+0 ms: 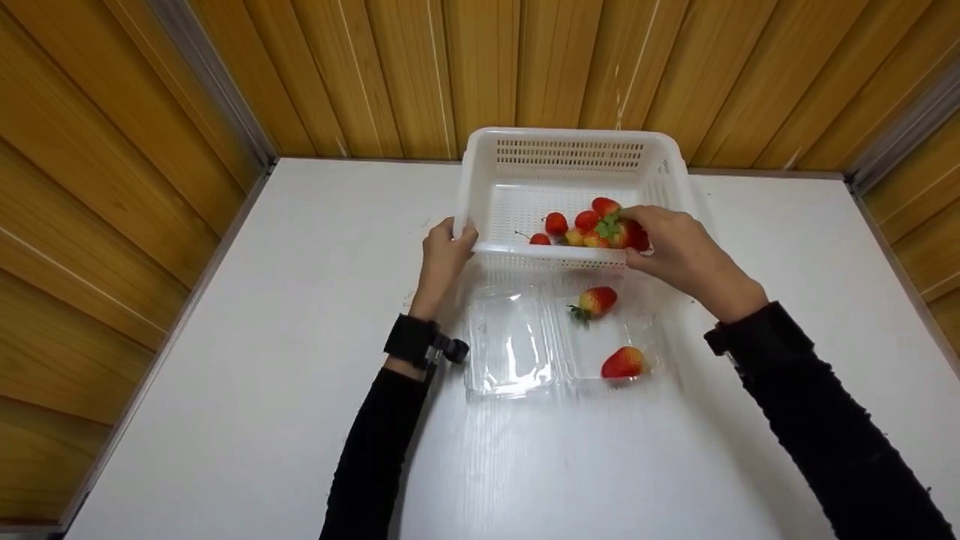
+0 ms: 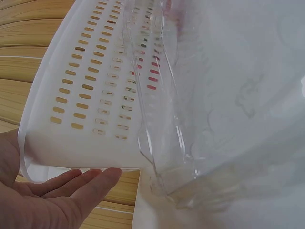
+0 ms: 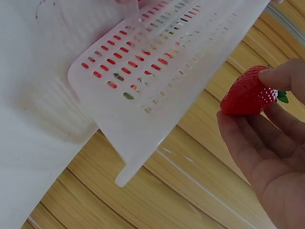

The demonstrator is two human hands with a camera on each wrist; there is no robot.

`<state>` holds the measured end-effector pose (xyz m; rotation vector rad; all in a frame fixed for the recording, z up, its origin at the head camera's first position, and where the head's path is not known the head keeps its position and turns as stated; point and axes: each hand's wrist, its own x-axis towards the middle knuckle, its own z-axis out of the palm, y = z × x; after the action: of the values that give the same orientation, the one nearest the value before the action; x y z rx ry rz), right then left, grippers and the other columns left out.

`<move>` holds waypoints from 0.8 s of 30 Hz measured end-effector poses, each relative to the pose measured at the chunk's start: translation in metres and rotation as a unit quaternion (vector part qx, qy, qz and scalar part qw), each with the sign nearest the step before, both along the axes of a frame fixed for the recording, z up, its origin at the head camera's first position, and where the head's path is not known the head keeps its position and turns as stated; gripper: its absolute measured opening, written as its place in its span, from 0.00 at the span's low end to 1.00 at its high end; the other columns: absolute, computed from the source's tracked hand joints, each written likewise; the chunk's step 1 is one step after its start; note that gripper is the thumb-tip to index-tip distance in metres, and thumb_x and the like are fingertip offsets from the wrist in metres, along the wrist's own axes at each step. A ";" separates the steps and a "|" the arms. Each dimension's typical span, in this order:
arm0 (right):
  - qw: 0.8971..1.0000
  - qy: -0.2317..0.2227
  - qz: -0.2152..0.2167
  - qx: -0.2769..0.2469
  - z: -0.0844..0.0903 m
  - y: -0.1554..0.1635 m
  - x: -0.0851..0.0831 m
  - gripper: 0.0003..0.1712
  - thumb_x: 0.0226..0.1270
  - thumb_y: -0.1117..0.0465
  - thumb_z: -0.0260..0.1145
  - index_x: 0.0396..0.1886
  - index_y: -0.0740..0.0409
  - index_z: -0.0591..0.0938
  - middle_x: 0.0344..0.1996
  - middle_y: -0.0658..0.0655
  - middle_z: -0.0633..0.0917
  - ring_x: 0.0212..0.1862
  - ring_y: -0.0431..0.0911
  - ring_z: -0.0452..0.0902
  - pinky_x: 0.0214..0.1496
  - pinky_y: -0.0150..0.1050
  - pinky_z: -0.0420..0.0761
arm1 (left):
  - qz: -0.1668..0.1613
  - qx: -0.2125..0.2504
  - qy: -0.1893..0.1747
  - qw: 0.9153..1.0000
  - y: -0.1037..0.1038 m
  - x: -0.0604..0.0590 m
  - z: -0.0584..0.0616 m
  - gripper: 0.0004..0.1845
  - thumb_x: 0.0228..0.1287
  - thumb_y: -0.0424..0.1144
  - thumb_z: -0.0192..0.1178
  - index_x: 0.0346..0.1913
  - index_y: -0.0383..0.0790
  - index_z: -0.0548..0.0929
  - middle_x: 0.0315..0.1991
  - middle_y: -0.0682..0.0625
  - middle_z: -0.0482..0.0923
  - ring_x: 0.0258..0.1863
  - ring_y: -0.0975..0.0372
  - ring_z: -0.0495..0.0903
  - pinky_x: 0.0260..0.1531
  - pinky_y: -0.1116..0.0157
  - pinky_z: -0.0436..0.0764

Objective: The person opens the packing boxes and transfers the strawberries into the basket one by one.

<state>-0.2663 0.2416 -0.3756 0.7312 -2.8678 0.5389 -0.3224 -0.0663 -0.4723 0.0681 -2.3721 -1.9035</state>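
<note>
Right hand point(image 1: 675, 251) pinches a strawberry point(image 3: 249, 95) over the basket point(image 1: 570, 146); left hand point(image 1: 444, 251) grips the basket's near left corner. Two berries point(image 1: 597, 300) lie in the open clamshell point(image 1: 510, 352).

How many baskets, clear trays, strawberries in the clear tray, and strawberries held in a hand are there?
White basket: 1
Clear tray: 1
Strawberries in the clear tray: 2
Strawberry pinched in the right hand: 1
Total: 5
</note>
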 end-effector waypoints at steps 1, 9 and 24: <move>1.000 -0.003 0.002 0.001 -0.001 0.001 -0.005 0.27 0.55 0.65 0.68 0.56 0.66 0.74 0.48 0.63 0.80 0.41 0.51 0.75 0.43 0.47 0.81 | -0.001 0.004 0.000 1.000 0.000 0.000 -0.001 0.16 0.61 0.39 0.53 0.46 0.31 0.79 0.45 0.43 0.79 0.45 0.60 0.79 0.39 0.66 0.83; 1.000 -0.022 0.011 0.005 -0.009 0.005 -0.038 0.25 0.55 0.68 0.68 0.54 0.66 0.76 0.44 0.62 0.82 0.41 0.52 0.75 0.45 0.47 0.79 | -0.025 0.041 -0.004 0.999 -0.002 0.003 -0.001 0.19 0.62 0.38 0.52 0.50 0.27 0.76 0.49 0.40 0.77 0.47 0.59 0.77 0.44 0.65 0.81; 0.996 -0.092 0.002 0.012 -0.011 -0.002 -0.055 0.26 0.58 0.65 0.68 0.57 0.62 0.75 0.49 0.62 0.81 0.48 0.54 0.76 0.56 0.52 0.76 | -0.018 0.042 -0.003 0.999 -0.001 0.002 0.000 0.18 0.61 0.38 0.54 0.49 0.28 0.77 0.47 0.41 0.79 0.46 0.60 0.77 0.43 0.65 0.81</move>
<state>-0.3216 0.2394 -0.3863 0.7272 -3.0473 0.6048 -0.3208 -0.0673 -0.4727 0.0383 -2.3114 -2.0223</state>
